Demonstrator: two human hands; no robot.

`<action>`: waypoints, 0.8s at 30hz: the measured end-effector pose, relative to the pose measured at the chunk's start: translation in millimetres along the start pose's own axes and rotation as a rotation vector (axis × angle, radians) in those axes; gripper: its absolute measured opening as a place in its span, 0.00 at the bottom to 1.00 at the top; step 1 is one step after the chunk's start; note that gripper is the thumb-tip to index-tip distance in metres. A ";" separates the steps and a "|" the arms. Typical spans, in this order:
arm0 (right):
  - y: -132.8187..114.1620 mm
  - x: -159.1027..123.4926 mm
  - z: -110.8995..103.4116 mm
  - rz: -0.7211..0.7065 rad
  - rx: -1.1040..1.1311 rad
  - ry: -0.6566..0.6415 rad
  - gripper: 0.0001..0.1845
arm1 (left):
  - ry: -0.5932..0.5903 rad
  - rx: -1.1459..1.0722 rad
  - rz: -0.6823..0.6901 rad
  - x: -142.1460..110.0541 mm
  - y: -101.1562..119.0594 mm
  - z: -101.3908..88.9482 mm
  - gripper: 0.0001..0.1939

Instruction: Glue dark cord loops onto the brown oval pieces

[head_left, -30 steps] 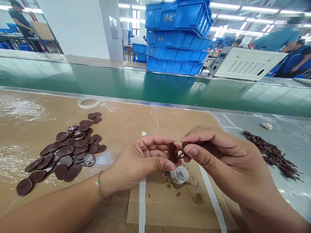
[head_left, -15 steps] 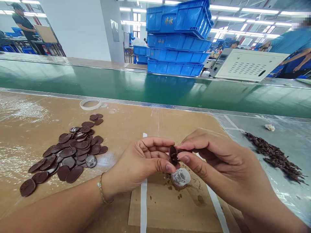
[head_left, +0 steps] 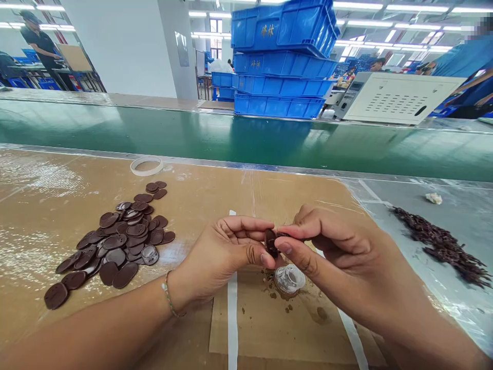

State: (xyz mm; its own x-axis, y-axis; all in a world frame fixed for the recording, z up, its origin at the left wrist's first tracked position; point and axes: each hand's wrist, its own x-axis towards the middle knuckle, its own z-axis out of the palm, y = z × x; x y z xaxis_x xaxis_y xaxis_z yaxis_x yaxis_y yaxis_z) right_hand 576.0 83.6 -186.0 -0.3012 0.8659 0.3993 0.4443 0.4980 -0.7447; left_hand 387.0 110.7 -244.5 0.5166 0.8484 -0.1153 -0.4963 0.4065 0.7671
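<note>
In the head view, my left hand (head_left: 239, 246) pinches a dark brown oval disc (head_left: 271, 242) on edge between thumb and fingers. My right hand (head_left: 335, 252) is closed on a small dark brown strip (head_left: 287, 236), its near end at the disc's face; I cannot tell whether they are joined. Just below the fingers stands a small clear jar (head_left: 289, 280) on a brown board (head_left: 265, 329) spotted with drops. A pile of similar brown discs (head_left: 115, 241) lies to the left. To the right, a heap of thin dark brown pieces (head_left: 442, 244) rests on the grey surface.
A roll of white tape (head_left: 147, 166) lies near the table's far edge. Beyond runs a green conveyor belt (head_left: 185, 133). Stacked blue crates (head_left: 283, 67) and a beige metal box (head_left: 402, 97) stand behind it. Other people are in the background, left and right.
The view has shifted slightly, so the table items appear a little to the right. The disc has turned slightly in my left fingers, and my right fingertips have moved a little left.
</note>
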 end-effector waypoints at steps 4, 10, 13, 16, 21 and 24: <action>-1.5 0.6 -0.1 0.063 0.014 -0.008 0.09 | 0.004 0.022 0.000 0.3 1.6 2.6 0.15; -1.7 0.9 0.2 0.108 0.090 -0.020 0.09 | 0.031 0.023 -0.025 0.0 1.4 4.9 0.17; 0.1 0.9 1.7 0.119 0.135 -0.028 0.07 | 0.025 0.004 -0.029 0.1 0.9 4.8 0.16; 2.3 0.1 2.2 0.122 0.163 -0.030 0.08 | 0.034 -0.007 -0.030 -0.4 0.9 4.6 0.17; 3.2 -0.9 1.3 0.122 0.104 -0.034 0.09 | 0.035 -0.024 -0.033 -1.1 0.5 4.7 0.15; 1.6 -0.9 1.2 0.117 0.078 -0.029 0.11 | 0.026 -0.019 -0.013 -1.0 -0.3 4.2 0.14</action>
State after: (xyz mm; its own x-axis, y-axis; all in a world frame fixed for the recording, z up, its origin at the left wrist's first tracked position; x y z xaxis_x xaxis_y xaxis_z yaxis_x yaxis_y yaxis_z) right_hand 575.9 83.5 -188.2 -0.2759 0.9155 0.2930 0.4110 0.3879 -0.8250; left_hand 389.5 108.4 -241.9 0.5048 0.8515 -0.1418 -0.5027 0.4236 0.7536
